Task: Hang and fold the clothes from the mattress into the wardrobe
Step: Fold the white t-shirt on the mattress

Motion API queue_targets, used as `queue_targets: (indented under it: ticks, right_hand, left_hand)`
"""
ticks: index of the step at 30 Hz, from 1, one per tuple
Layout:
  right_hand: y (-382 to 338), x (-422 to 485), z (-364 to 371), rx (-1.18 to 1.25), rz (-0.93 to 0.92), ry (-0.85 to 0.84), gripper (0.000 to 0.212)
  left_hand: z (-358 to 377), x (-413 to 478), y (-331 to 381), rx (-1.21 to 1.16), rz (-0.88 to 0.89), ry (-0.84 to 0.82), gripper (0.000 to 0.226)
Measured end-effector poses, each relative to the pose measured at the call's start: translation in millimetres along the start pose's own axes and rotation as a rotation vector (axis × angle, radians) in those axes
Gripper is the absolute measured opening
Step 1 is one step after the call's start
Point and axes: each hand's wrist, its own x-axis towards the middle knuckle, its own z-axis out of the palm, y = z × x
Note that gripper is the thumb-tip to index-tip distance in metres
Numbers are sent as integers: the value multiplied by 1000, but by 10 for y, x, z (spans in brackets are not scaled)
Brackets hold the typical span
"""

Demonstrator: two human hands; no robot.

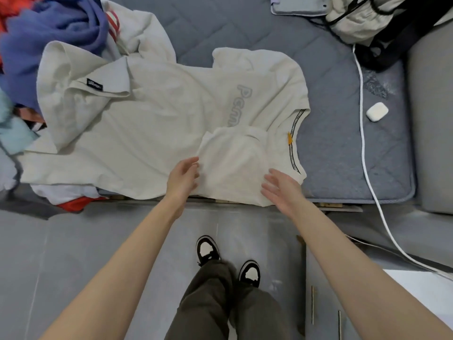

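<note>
A cream T-shirt [159,123] with grey lettering lies spread across the grey quilted mattress [331,148], neck to the right. One sleeve [232,158] is folded in over the body near the front edge. My left hand [182,177] hovers at that sleeve's left edge with fingers relaxed, holding nothing. Over the sleeve's right part, my right hand [282,187] is spread open, and I cannot tell if it touches the cloth. A pile of other clothes [49,33], blue, red and pale, sits at the far left.
A white earbud case [377,111] and a white cable [362,133] lie on the mattress at right. A black-and-cream bag [382,23] and a tablet [299,6] are at the back right. A grey cushion [431,123] borders the right edge. My feet stand on the grey floor [73,253].
</note>
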Motion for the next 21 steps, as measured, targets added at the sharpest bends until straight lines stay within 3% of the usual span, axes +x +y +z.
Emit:
queue_targets:
  ticks: [2, 4, 8, 11, 14, 21]
  right_hand:
    - [147, 125, -38, -348, -87, 164, 39]
    - [289, 223, -79, -519, -142, 176, 48]
    - [409, 386, -101, -635, -121, 169, 47]
    - [422, 413, -111, -771, -155, 185, 13]
    - [444, 336, -223, -935, -297, 303, 32]
    - [637, 219, -498, -1037, -187, 277, 11]
  left_hand:
    - [-27, 90, -131, 137, 49, 49, 34]
    - [-62, 174, -244, 177, 55, 70, 43]
    - [-71, 313, -421, 341, -1, 61, 56]
    - [-60, 364, -450, 410, -8, 79, 44]
    - [-100, 379, -480, 494, 12, 133, 29]
    - [-255, 247, -758, 663, -13, 165, 25]
